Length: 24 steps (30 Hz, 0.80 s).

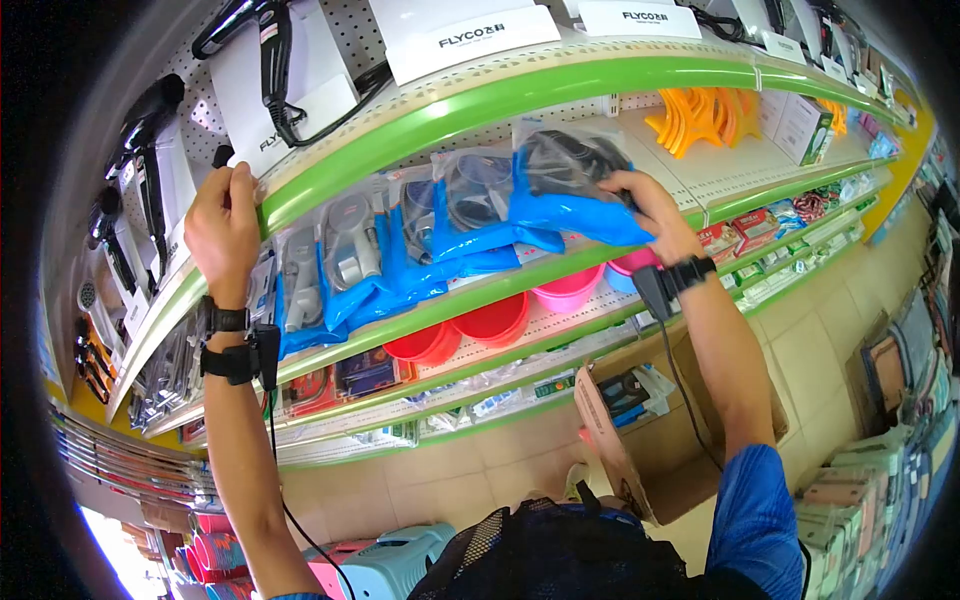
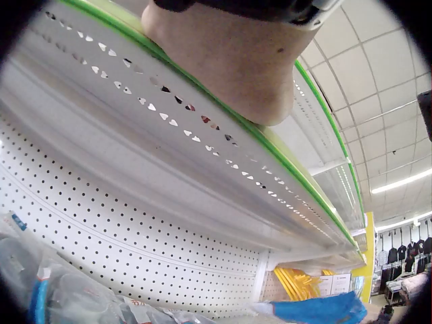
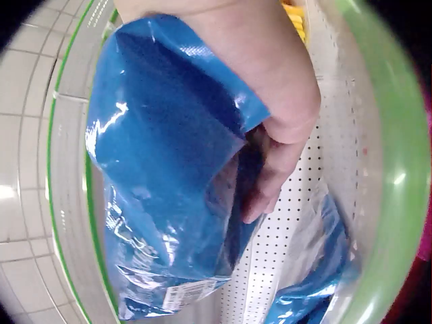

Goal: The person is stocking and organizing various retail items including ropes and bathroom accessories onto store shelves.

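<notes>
My right hand (image 1: 655, 215) grips a clear-and-blue plastic bag (image 1: 575, 185) with a dark item inside, at the right end of a row of similar bags. In the right wrist view the fingers (image 3: 270, 175) curl around the side of this blue bag (image 3: 169, 162), and a barcode label shows near its lower end. My left hand (image 1: 222, 230) holds the green front edge of the upper shelf (image 1: 330, 200), its fingers bent over it. The left wrist view shows only the heel of that hand (image 2: 229, 67) against the edge; its fingers are hidden there.
More blue bags (image 1: 350, 250) with grey items stand left along the same shelf. Hair dryers (image 1: 275, 70) are displayed above, yellow-orange plastic pieces (image 1: 700, 115) farther right. Red tubs (image 1: 490, 320) sit below. An open cardboard box (image 1: 650, 450) is on the floor beneath my right arm.
</notes>
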Available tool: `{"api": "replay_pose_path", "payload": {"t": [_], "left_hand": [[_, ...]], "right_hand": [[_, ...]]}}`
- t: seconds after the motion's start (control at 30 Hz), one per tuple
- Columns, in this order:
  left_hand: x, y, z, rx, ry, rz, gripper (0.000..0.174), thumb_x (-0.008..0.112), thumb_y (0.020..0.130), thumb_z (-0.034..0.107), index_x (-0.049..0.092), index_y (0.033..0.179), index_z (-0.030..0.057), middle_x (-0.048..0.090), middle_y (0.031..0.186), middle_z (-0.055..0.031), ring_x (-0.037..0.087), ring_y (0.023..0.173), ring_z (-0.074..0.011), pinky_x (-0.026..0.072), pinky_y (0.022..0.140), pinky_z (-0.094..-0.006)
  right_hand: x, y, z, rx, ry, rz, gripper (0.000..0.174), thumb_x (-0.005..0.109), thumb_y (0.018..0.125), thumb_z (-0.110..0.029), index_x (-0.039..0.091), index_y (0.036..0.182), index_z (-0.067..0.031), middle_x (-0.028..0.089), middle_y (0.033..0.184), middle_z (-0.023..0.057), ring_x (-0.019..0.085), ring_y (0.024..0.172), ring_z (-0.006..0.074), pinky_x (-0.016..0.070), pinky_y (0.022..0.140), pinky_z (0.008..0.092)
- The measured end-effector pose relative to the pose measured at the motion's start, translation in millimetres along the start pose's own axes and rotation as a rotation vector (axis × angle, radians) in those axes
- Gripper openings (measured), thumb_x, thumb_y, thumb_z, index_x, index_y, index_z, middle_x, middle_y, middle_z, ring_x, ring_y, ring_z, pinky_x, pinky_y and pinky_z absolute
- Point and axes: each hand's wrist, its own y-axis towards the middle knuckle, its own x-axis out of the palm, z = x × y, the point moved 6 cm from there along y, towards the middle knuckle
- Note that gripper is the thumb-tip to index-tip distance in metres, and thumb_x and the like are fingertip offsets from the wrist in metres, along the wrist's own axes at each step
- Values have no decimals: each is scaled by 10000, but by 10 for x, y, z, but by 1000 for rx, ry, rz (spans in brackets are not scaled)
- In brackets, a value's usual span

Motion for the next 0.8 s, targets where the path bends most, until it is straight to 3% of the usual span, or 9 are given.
{"api": "replay_pose_path", "payload": {"t": [0.1, 0.27, 0.4, 0.47, 0.5, 0.53, 0.67, 0.77, 0.8], "left_hand": [[-11, -19, 33, 49, -42, 104, 300, 587, 980, 299, 702, 856, 51, 684, 757, -109, 657, 667, -264, 481, 628, -358], [92, 44, -336, -67, 40, -27, 375, 552, 1009, 368, 727, 1085, 45, 739, 901, -102, 685, 834, -172, 509, 782, -303], [142, 118, -659, -16, 106, -64, 399, 508, 1037, 358, 700, 1216, 57, 742, 992, -75, 676, 921, -160, 503, 857, -295], [166, 171, -877, 59, -35, -25, 415, 565, 1013, 403, 740, 1124, 44, 741, 952, -74, 663, 888, -117, 494, 828, -256], [187, 243, -1081, -6, -21, -61, 426, 552, 1025, 397, 727, 1162, 34, 742, 995, -79, 667, 927, -121, 489, 863, -251], [233, 284, -1341, 80, -107, -38, 423, 543, 1028, 390, 708, 1221, 52, 745, 1048, -88, 680, 975, -139, 489, 901, -256], [148, 373, -1463, 234, 201, -49, 431, 510, 1035, 373, 676, 1283, 63, 737, 1138, -99, 680, 1074, -177, 485, 959, -285], [112, 372, -1428, 309, 264, -47, 445, 493, 1038, 366, 660, 1304, 51, 733, 1164, -100, 676, 1107, -189, 480, 982, -293], [100, 320, -1307, 192, 158, -43, 458, 484, 1041, 366, 650, 1311, 36, 726, 1183, -104, 672, 1119, -195, 477, 989, -296]], "right_hand": [[-249, -701, -86, -217, -114, 80, 352, 648, 810, 26, 627, 1159, -15, 707, 992, 110, 703, 822, 214, 596, 716, 335], [-804, -2031, 234, -399, -137, 445, 405, 721, 729, 53, 625, 1114, -28, 672, 929, 50, 656, 800, 183, 556, 745, 332], [-1449, -2923, 717, -380, 5, 686, 311, 665, 697, 45, 606, 991, -41, 639, 877, 36, 631, 774, 182, 539, 751, 321], [-1830, -3272, 997, -345, -39, 733, 288, 649, 696, 36, 604, 971, -39, 635, 873, 34, 628, 774, 181, 537, 756, 320], [-1990, -3404, 1149, -331, -81, 754, 265, 633, 695, 27, 602, 951, -36, 631, 869, 32, 624, 775, 181, 535, 761, 320], [-2113, -3513, 1316, -268, -96, 817, 232, 631, 705, 16, 602, 929, -39, 617, 853, 24, 614, 776, 180, 529, 763, 314], [-2773, -3623, 2015, -109, -78, 943, 176, 628, 743, 5, 600, 907, -51, 632, 884, 34, 580, 726, 182, 495, 723, 308], [-3265, -3538, 2584, 52, -28, 1079, 171, 629, 740, 41, 591, 891, -30, 623, 873, 72, 606, 767, 223, 515, 719, 367], [-3334, -3481, 2719, 94, -8, 1134, 174, 630, 738, 55, 592, 890, -20, 621, 861, 89, 616, 784, 240, 521, 716, 389]]}}
